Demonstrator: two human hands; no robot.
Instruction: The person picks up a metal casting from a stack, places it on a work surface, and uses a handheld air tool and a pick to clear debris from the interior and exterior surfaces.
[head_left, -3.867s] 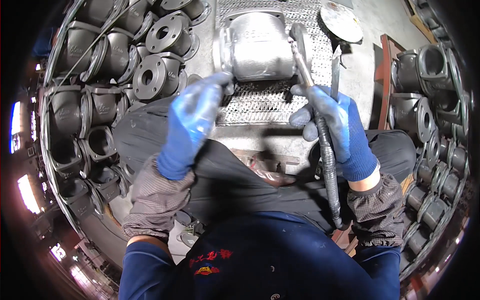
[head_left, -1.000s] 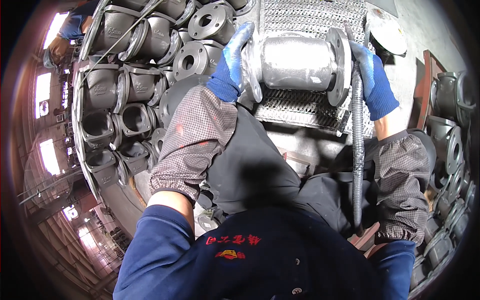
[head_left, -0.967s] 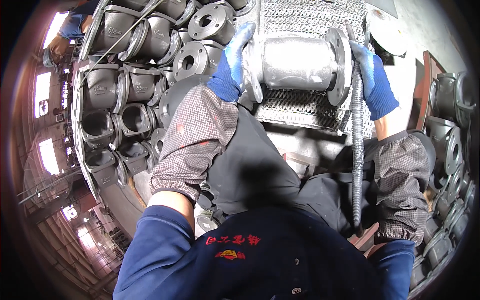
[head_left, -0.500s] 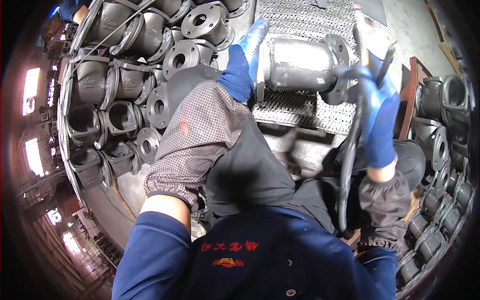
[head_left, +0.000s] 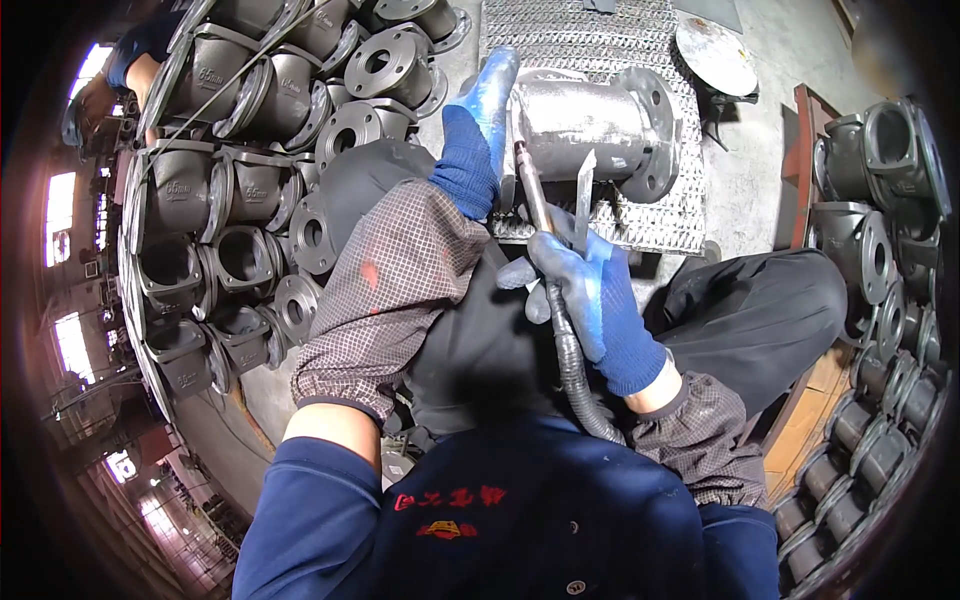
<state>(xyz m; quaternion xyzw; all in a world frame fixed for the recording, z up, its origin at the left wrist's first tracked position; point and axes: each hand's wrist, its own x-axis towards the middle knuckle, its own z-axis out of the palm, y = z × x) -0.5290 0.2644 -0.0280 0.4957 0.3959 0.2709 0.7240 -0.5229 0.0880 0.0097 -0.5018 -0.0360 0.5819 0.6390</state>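
Observation:
A grey cast-metal valve body [head_left: 580,125] with flanged ends lies sideways on a metal mesh platform [head_left: 640,225]. My left hand [head_left: 488,100], in a blue glove, rests against its left flange with the fingers stretched out. My right hand [head_left: 592,285], also gloved, is closed around a slim metal-shafted tool [head_left: 537,192] with a black ribbed hose [head_left: 572,375]. The tool's tip is at the lower part of the left flange; whether it touches cannot be told. A pointed flat blade [head_left: 585,195] sticks up from the same hand. How the fingers grip it is partly hidden.
Stacked grey valve bodies [head_left: 250,185] crowd the left side. More castings [head_left: 870,240] stand at the right beside a reddish metal frame [head_left: 803,170]. A round pale plate [head_left: 717,57] sits beyond the mesh. Another person's hand [head_left: 95,105] shows at far left.
My right hand has swung left and nearer to me from beyond the right flange, bringing the tool's tip to the left flange. The left hand stays against that flange.

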